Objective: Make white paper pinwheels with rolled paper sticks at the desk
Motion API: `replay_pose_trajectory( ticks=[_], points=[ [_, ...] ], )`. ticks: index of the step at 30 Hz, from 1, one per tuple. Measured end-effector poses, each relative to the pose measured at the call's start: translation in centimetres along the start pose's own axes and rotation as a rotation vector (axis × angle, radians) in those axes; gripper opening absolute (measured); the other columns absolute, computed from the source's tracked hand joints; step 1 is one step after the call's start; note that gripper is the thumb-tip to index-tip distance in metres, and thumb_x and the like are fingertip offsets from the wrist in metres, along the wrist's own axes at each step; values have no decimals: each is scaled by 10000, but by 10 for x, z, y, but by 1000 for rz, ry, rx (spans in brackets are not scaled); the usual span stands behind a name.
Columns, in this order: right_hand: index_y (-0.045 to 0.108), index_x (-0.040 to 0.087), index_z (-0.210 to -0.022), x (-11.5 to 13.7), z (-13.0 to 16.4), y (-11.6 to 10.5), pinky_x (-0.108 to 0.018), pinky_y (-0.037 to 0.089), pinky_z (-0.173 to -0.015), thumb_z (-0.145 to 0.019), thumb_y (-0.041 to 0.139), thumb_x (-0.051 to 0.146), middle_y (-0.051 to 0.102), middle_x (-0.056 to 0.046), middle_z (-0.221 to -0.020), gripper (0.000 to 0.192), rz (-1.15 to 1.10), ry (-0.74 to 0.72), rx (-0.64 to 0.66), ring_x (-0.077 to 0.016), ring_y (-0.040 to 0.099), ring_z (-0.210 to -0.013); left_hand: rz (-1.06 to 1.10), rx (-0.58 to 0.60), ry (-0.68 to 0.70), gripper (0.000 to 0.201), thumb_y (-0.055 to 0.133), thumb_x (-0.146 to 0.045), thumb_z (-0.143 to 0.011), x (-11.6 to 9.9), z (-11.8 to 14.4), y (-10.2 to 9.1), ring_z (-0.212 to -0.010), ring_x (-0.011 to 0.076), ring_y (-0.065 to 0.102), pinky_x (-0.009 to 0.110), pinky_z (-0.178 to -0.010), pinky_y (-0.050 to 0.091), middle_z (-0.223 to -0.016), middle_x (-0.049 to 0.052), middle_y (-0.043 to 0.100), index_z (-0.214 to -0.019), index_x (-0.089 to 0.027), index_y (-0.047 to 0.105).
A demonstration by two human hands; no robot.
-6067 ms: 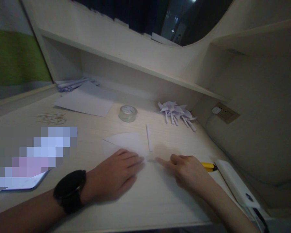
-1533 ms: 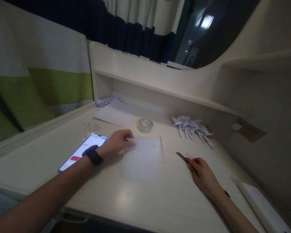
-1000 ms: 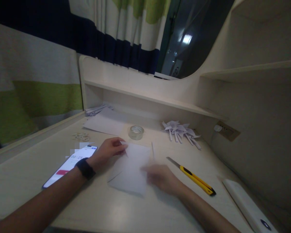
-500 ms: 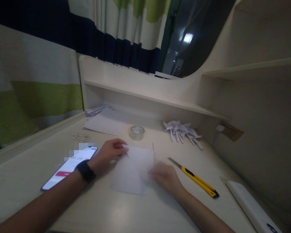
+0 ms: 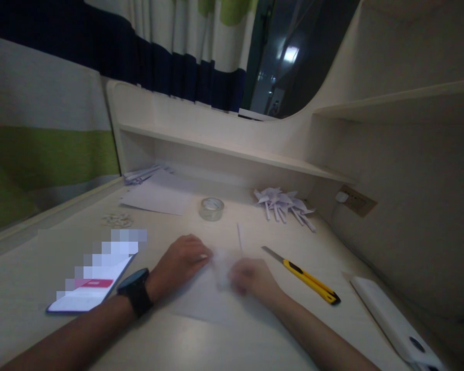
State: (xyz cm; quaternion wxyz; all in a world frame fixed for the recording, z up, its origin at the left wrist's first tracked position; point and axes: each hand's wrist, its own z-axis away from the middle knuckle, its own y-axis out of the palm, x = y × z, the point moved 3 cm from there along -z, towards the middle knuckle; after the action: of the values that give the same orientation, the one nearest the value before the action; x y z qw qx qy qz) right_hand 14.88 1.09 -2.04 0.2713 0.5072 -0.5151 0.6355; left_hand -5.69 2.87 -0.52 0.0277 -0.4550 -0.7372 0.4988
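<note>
A white sheet of paper lies on the pale desk in front of me. My left hand, with a black watch on its wrist, presses on the sheet's far left part. My right hand is at the sheet's far right part and pinches a raised, blurred bit of the paper between the two hands. A thin rolled paper stick lies just beyond my hands. A yellow utility knife with its blade out lies to the right of my right hand, untouched.
A phone lies at the left. A tape roll, a loose sheet and small paper bits sit further back. A heap of paper pinwheels is at the back right, and a white bar-shaped device at the right edge.
My right hand let go of the utility knife, which now lies on the desk, and came over to the sheet. Both hands have drawn together and a part of the paper has come up.
</note>
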Motion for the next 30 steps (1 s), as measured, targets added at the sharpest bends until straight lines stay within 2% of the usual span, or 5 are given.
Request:
replay_pose_trajectory(
  ticks=[4, 12, 18, 23, 30],
  points=[
    [600, 140, -575, -3, 1, -1, -191, 364, -361, -694, 665, 577, 543, 10, -456, 457, -33, 39, 4, -78, 462, -371, -86, 96, 127, 168, 505, -200, -908, -15, 2, 1, -886, 214, 580, 367, -829, 402, -908, 41, 696, -913, -223, 671],
    [619, 139, -576, -3, 0, 0, -190, 368, -370, -700, 667, 562, 549, 11, -448, 444, 8, 22, 30, -77, 465, -378, 48, -29, -77, 127, 513, -116, -838, 1, 1, 6, -799, 172, 576, 292, -704, 463, -926, 51, 586, -937, -190, 542],
    [629, 137, -620, -4, 1, 0, -196, 393, -384, -696, 666, 573, 580, 4, -484, 444, -19, 24, 42, -82, 488, -390, 88, 12, -88, 335, 523, -101, -825, 9, -3, 17, -824, 168, 594, 309, -769, 477, -997, 50, 602, -1143, -208, 520],
    [623, 134, -621, -6, 1, 0, -195, 387, -380, -698, 680, 550, 585, 1, -509, 427, -45, 33, 42, -78, 483, -390, 79, 33, -77, 618, 528, -151, -864, 7, 0, 18, -920, 193, 598, 352, -832, 464, -1087, 53, 639, -1414, -250, 264],
    [635, 137, -628, 0, 3, -3, -198, 370, -379, -700, 671, 558, 584, -2, -514, 429, -29, 35, 47, -80, 471, -396, -52, 127, 152, 208, 468, -124, -906, -7, 1, 13, -925, 195, 543, 330, -825, 430, -974, 61, 610, -981, -202, 645]
  ],
)
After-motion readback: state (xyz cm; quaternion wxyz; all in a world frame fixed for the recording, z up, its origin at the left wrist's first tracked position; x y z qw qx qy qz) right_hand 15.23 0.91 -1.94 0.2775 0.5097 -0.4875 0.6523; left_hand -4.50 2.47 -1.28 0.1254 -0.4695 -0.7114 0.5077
